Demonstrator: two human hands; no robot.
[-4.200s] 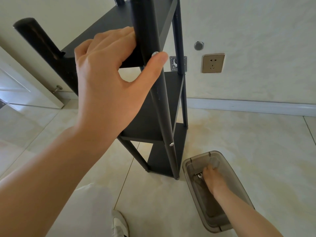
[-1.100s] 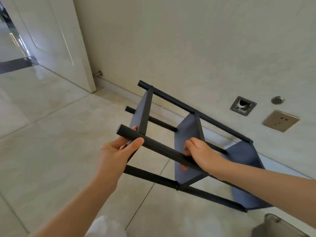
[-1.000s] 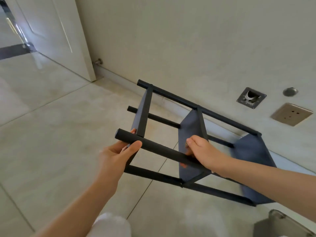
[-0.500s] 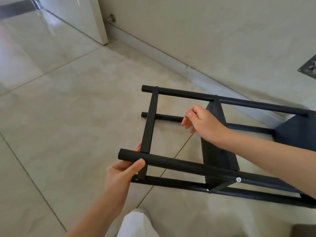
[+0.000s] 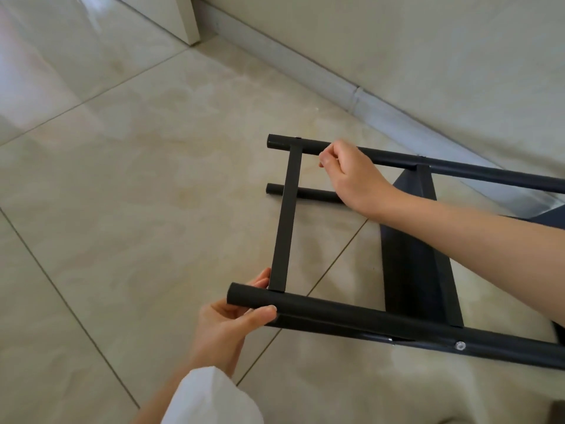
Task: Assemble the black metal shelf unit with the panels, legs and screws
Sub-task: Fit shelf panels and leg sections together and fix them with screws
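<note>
Above the floor (image 5: 122, 209), both hands grip shelf legs, seemingly.

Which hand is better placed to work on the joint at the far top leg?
The right hand: its fingertips already lie beside that joint on the far leg. The left hand grips the near leg.

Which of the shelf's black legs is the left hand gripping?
The nearest leg, lowest in the picture; the left hand grips its end. The right hand is at the far leg.
</note>
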